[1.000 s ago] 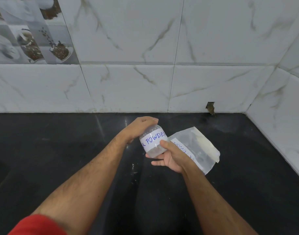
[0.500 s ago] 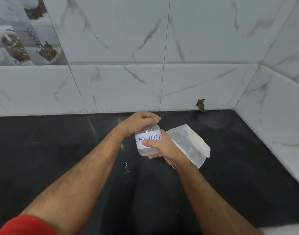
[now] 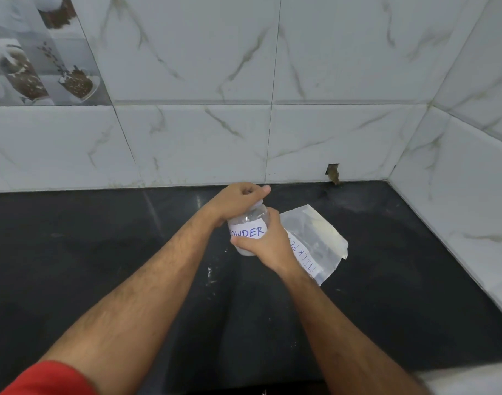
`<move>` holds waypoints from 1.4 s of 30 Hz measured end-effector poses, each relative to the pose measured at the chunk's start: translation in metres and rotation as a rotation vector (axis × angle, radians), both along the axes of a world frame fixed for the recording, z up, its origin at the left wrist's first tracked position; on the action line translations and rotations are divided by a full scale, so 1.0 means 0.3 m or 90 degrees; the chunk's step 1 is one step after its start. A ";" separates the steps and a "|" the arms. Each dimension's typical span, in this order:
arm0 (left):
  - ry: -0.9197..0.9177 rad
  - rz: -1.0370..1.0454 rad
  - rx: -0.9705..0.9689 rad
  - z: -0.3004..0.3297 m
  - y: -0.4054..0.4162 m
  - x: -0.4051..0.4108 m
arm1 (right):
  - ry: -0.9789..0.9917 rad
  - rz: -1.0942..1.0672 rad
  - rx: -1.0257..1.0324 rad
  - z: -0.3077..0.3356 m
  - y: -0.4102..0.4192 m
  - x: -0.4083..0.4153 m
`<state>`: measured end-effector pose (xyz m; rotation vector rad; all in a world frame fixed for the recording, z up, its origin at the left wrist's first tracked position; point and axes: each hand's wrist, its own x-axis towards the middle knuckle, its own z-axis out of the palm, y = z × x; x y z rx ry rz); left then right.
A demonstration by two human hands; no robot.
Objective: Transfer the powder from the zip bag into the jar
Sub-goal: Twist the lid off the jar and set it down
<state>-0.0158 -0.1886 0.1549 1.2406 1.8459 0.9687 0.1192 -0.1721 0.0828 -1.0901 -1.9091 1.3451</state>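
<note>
Evidently the opening step: mid-frame, the left hand (image 3: 238, 199) curls over the lid, the right hand (image 3: 268, 240) grasps the jar (image 3: 248, 232) by its body; the zip bag (image 3: 319, 240) lies just right on the counter (image 3: 101, 252). Next comes unscrewing, jar upright.

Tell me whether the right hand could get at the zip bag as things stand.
Probably not right away. The right hand grips the jar, while the left hand holds its lid. The zip bag lies flat on the counter just beside it, unobstructed, once that grip lets go.
</note>
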 end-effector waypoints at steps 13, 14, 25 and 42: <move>-0.113 -0.010 0.020 -0.051 -0.127 -0.088 | -0.019 -0.022 0.007 -0.033 0.010 0.063; -0.118 -0.014 0.027 -0.050 -0.132 -0.083 | -0.010 -0.024 0.009 -0.037 0.005 0.065; -0.163 -0.027 0.056 -0.080 -0.168 -0.046 | 0.008 -0.055 0.045 -0.066 -0.001 0.052; -0.132 0.007 0.097 -0.097 -0.187 -0.001 | -0.021 -0.044 0.041 -0.063 -0.028 0.033</move>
